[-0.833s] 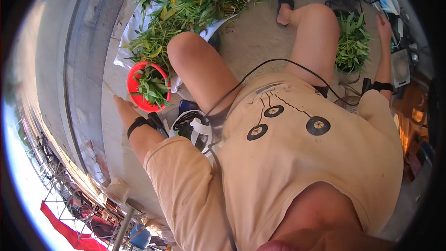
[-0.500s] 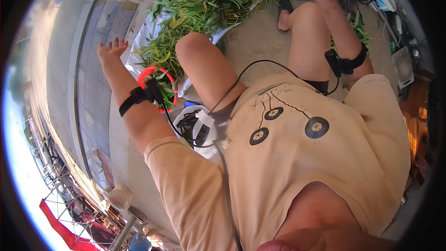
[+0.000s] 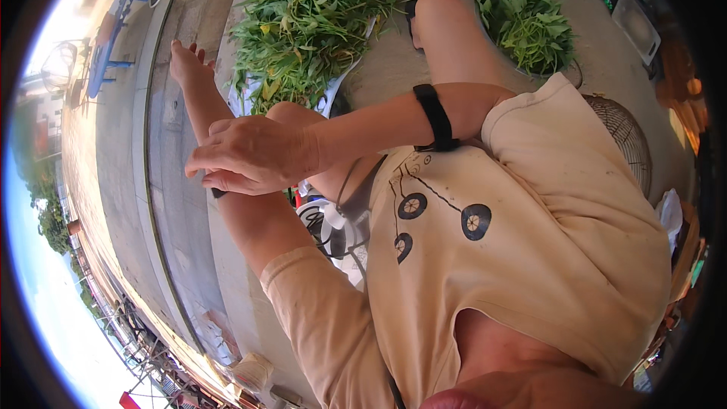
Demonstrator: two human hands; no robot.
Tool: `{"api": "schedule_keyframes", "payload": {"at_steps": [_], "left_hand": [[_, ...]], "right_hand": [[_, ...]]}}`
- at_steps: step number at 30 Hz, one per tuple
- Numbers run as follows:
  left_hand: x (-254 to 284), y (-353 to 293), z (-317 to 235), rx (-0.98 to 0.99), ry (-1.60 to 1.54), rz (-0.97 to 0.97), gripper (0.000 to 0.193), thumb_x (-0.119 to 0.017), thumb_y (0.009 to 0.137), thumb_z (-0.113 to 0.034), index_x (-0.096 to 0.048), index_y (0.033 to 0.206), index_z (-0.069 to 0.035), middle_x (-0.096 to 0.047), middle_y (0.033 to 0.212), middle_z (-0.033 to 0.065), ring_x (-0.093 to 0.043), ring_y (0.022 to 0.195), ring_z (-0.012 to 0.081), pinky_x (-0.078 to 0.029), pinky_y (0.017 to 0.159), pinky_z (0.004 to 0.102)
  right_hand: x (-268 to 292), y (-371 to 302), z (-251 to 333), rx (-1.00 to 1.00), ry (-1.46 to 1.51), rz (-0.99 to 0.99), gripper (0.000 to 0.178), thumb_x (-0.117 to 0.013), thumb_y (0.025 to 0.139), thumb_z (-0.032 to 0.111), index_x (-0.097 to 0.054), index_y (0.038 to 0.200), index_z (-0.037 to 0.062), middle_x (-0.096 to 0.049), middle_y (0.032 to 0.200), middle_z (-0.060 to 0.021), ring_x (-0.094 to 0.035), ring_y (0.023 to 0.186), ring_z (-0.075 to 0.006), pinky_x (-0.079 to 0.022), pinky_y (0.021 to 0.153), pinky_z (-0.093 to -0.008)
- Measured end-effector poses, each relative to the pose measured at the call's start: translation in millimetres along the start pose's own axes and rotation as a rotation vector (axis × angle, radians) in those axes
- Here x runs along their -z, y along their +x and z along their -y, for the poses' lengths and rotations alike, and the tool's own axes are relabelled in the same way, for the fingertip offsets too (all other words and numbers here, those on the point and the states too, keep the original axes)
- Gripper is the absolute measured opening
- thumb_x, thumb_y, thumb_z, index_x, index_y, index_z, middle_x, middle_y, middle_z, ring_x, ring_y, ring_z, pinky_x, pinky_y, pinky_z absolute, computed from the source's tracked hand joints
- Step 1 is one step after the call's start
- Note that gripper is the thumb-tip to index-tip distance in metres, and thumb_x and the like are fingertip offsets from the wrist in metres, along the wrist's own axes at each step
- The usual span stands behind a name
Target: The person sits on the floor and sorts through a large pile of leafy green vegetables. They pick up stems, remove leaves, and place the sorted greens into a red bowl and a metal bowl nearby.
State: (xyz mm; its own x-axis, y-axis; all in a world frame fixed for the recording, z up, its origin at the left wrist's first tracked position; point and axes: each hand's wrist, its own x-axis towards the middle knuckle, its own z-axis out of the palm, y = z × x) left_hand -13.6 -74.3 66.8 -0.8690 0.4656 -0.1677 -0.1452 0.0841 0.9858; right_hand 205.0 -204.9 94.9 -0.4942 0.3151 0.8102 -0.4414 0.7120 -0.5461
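Note:
My left hand (image 3: 191, 64) is held out at the left, over the grey paving, its fingers loosely bent and apart with nothing in them. Across my left forearm lies my right hand (image 3: 257, 153), palm down, its fingers curled over the spot where the black strap (image 3: 218, 192) sits. Only a small end of that strap shows; whatever the fingers grip is hidden beneath them. On my right forearm, another black strap (image 3: 435, 115) is visible. A big heap of leafy green stems (image 3: 303, 30) lies beyond my hands on a white sheet (image 3: 333, 95).
A container of leafy green tips (image 3: 530, 26) stands at the far right, beside my knee. Next to my left thigh is a white container (image 3: 333, 231) with black cables. A woven basket (image 3: 625, 140) lies behind my right arm. A blue stand (image 3: 106, 53) is at the far left.
My right arm has swung from the far right across my body onto my left forearm, covering its device. The head view has shifted, bringing the container of green tips into plain sight.

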Motion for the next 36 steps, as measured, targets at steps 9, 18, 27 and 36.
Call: {"api": "schedule_keyframes", "payload": {"at_steps": [9,18,27,36], "left_hand": [[-34,-13,11,-0.262,0.263,0.149,0.041,-0.061,0.087,-0.036,-0.061,0.108,-0.001,-0.065,0.099,0.0122,-0.059,0.085,0.0201,-0.043,0.067,0.0355],[-83,-43,-31,0.323,-0.523,0.359,0.037,-0.041,0.097,-0.035,-0.045,0.124,-0.011,-0.062,0.108,0.0053,-0.058,0.099,0.0255,-0.037,0.09,0.0514],[-91,-10,21,0.442,-0.598,0.263,0.033,-0.038,0.097,-0.042,-0.048,0.106,-0.012,-0.064,0.093,0.002,-0.061,0.085,0.0238,-0.038,0.087,0.0506],[-103,-32,32,0.39,-0.51,0.438,0.027,-0.041,0.097,-0.038,-0.05,0.107,-0.014,-0.059,0.095,-0.0008,-0.057,0.082,0.0191,-0.036,0.083,0.0496]], "right_hand": [[56,7,14,-0.391,0.098,0.084,0.025,-0.06,0.09,0.023,-0.058,0.108,0.0056,-0.068,0.083,-0.0108,-0.067,0.079,-0.0285,-0.052,0.069,-0.0385],[75,-30,-18,-0.368,0.42,-0.262,0.023,-0.052,0.095,0.016,-0.055,0.115,0.0046,-0.064,0.075,-0.0085,-0.065,0.07,-0.018,-0.05,0.066,-0.0324],[83,-65,-38,-0.59,0.557,-0.138,0.031,-0.048,0.099,0.021,-0.052,0.126,0.0062,-0.063,0.086,-0.0057,-0.057,0.081,-0.0111,-0.046,0.076,-0.0269],[73,-62,-18,-0.302,0.22,-0.132,0.044,-0.058,0.093,0.016,-0.046,0.135,0.0079,-0.061,0.086,-0.0108,-0.06,0.079,-0.0207,-0.047,0.075,-0.0312]]}}
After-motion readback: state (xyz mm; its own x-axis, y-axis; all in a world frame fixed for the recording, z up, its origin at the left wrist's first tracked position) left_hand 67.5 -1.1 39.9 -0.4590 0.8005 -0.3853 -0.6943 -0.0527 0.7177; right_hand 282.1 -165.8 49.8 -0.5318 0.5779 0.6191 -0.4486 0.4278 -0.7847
